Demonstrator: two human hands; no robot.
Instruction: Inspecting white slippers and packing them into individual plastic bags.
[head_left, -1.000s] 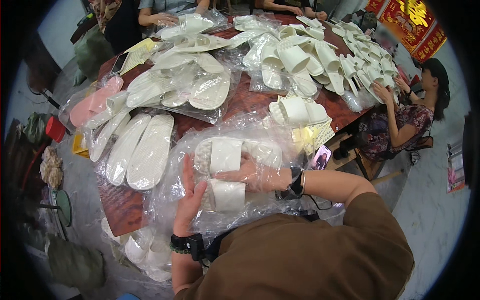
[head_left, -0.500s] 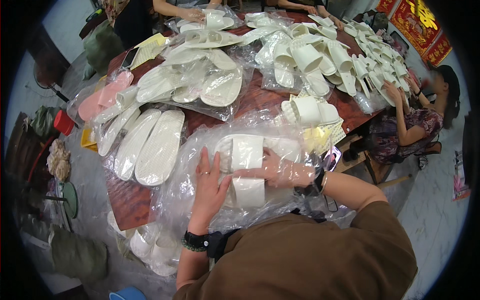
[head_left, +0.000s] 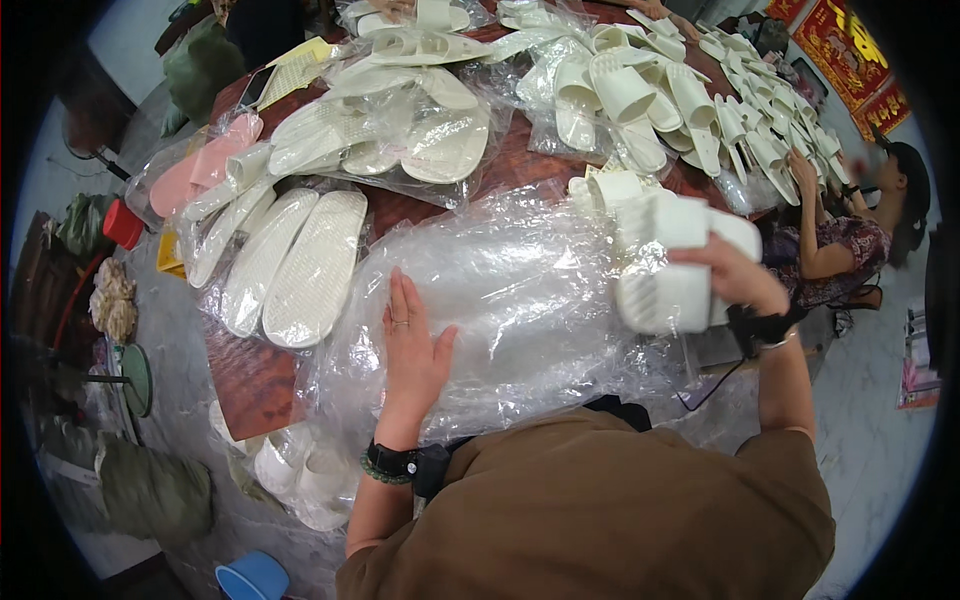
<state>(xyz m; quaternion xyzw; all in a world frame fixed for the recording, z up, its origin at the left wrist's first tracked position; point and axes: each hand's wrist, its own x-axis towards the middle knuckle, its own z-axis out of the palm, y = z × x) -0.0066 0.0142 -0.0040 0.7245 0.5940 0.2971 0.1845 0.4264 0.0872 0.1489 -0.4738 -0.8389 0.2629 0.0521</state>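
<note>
My right hand grips a pair of white slippers, held side by side above the table's right edge. Its fingers reach over the straps, slightly smeared by motion. My left hand lies flat with fingers stretched on a stack of clear plastic bags spread before me. Another white slipper sits just beyond the held pair, partly hidden by it. Left of the bags, bagged white slippers rest soles up.
A reddish wooden table carries heaps of white slippers and a bagged pink pair. At right, a person handles slippers. A blue bucket and a green sack stand on the floor.
The slipper pair has moved right, off the plastic bags, in my right hand. My left hand has stayed on the bags, which now show uncovered.
</note>
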